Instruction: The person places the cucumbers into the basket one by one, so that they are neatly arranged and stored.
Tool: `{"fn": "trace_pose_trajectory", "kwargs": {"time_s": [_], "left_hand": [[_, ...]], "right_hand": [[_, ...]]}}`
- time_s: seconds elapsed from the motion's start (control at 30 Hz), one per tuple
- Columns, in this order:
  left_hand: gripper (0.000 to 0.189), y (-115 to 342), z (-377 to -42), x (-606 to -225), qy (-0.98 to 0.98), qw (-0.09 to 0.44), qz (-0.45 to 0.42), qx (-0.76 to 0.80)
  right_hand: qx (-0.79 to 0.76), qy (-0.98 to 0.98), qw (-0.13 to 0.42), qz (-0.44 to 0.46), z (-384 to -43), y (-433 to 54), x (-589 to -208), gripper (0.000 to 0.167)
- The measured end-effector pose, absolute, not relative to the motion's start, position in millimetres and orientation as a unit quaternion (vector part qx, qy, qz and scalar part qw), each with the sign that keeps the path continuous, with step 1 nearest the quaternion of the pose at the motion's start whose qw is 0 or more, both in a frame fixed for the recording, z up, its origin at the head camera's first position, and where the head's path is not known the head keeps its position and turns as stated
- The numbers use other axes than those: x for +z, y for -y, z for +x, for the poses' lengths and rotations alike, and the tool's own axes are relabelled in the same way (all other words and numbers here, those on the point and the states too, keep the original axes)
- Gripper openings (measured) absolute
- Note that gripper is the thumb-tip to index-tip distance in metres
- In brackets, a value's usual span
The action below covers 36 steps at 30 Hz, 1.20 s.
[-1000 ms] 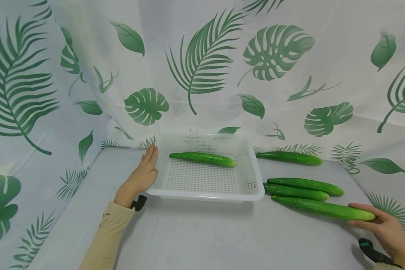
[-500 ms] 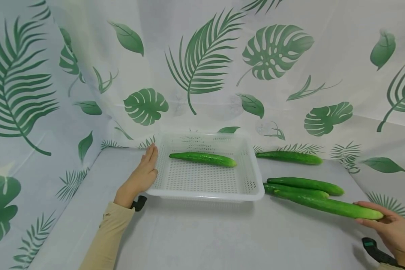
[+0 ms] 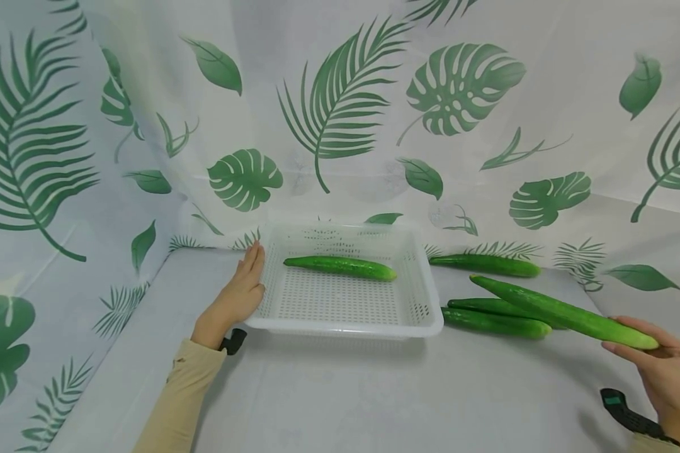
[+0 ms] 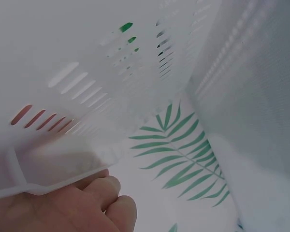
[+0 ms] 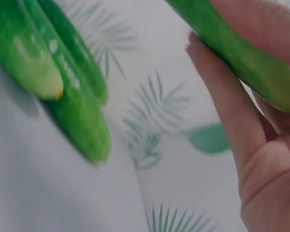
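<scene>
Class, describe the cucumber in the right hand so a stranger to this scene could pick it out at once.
Start at the white, rectangular, perforated plastic basket. Look right of it to the bare right hand, which holds the paler end of a long, slender green cucumber. Unlike the other green cucumbers, it alone is gripped and raised.

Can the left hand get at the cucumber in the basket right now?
Probably yes. The left hand is against the white basket, whose wall stands between, but its open top leaves the cucumber inside uncovered.
</scene>
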State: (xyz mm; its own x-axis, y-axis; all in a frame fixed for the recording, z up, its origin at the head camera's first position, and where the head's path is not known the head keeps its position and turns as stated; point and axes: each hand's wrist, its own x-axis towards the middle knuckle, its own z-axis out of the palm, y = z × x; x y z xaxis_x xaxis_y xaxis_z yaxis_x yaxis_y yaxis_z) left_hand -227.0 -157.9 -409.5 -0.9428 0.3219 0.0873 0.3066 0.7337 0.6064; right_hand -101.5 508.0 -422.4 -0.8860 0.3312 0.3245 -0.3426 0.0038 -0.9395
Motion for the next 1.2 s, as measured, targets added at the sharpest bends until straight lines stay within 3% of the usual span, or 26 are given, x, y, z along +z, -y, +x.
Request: {"fn": "trace_pose_trajectory", "kwargs": {"time_s": [0.2,0.33,0.73,0.97,1.2], "left_hand": [[0.073,158,-226,-410,-0.929,0.01,0.172,0.327],[0.072,157,-226,-411,-0.929,0.007,0.174,0.327],[0.073,158,-227,-412,-0.929,0.005,0.177,0.326],[0.072,159,-227,-413,-0.93,0.005,0.176,0.322],[0.073,158,-227,-412,-0.93,0.005,0.174,0.325]], "right_hand": [[0.739,0.615,0.273,0.007,-115,-478,-399,0.054],[0.756,0.597,0.269,0.01,-124,-455,-379,0.057],[0.758,0.619,0.199,0.057,-176,-381,-329,0.051],[0.716,0.672,0.175,0.069,-210,-327,-317,0.047],[0.663,0.737,0.114,0.057,-234,-274,-314,0.048]]}}
